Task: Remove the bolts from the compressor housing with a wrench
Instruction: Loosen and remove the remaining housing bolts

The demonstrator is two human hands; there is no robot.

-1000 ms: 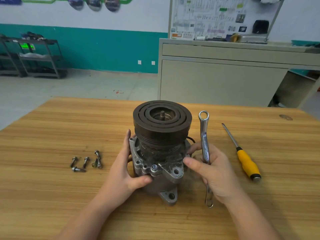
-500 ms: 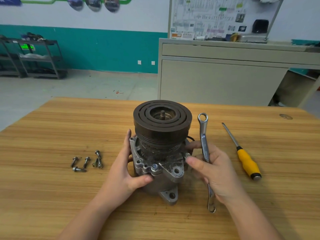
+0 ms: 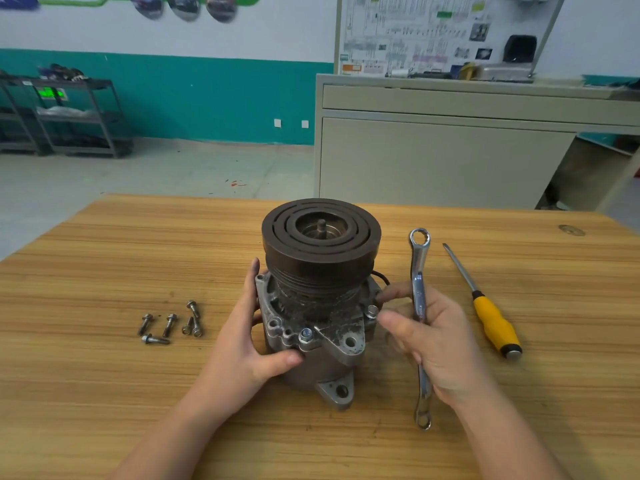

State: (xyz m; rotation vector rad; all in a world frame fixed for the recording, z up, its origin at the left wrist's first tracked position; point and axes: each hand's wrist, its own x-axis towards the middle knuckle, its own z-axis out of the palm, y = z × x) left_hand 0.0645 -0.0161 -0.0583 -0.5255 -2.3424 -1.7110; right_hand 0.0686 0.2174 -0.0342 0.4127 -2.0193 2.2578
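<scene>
Left hand (image 3: 247, 344) grips grimy grey metal compressor housing (image 3: 317, 327), thumb in front. Right hand (image 3: 438, 341), beside housing, fingers curled round chrome ring wrench (image 3: 419, 296)

left hand (image 3: 247, 344) wraps the compressor housing (image 3: 311, 341); right hand (image 3: 436, 341) apparently grips the wrench (image 3: 419, 296)

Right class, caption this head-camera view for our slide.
Left hand steadies the compressor; right hand holds the wrench, removed bolts alongside.

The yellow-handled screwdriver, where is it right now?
The yellow-handled screwdriver lies on the wooden table, right of the silver ring wrench in the right hand.
</scene>
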